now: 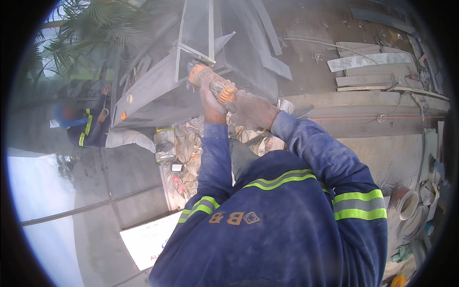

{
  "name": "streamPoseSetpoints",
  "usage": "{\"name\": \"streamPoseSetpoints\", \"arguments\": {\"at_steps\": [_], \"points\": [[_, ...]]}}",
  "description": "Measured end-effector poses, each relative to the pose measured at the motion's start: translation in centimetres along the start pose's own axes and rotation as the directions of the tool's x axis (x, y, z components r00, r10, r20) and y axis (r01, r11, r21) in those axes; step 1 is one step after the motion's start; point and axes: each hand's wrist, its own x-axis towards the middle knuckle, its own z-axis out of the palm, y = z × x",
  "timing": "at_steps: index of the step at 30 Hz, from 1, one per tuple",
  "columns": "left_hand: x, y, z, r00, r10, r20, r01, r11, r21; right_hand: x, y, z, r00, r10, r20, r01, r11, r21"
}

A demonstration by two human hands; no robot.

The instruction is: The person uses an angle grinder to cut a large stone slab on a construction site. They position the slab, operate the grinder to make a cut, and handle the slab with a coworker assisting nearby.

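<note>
An orange angle grinder (213, 82) is pressed against the edge of a grey metal frame (191, 48) at the top centre. My left hand (210, 98) grips the grinder's front part close to the frame. My right hand (253, 111), in a dusty glove, holds the grinder's rear body. Both arms wear blue sleeves with yellow reflective bands. Grey dust hangs in the air around the grinder's head, and its disc is hidden.
Another person (88, 125) in blue work clothes crouches at the left by the metal structure. Crumpled plastic sheeting (184, 148) lies below the frame. Metal plates and boards (368, 62) lie at the upper right. Coiled cable (411, 215) sits at the right. A white board (148, 239) lies below.
</note>
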Motion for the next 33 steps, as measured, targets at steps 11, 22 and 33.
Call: {"name": "streamPoseSetpoints", "arguments": {"at_steps": [11,22,33], "points": [[-2.4,2.8,0.1,0.990,0.116,0.084,-0.110,0.992,-0.067,0.0,-0.1,0.3,0.926,0.024,0.377,-0.331,0.533,0.779],[-1.6,-1.4,5.6,0.921,0.051,0.387,0.015,0.986,-0.166,-4.6,1.2,-0.6,0.945,0.241,0.220,-0.292,0.324,0.900],[9.8,0.3,-5.5,0.990,-0.024,-0.136,0.005,0.990,-0.138,-7.6,6.2,-0.9,0.856,0.515,0.029,-0.230,0.331,0.915]]}}
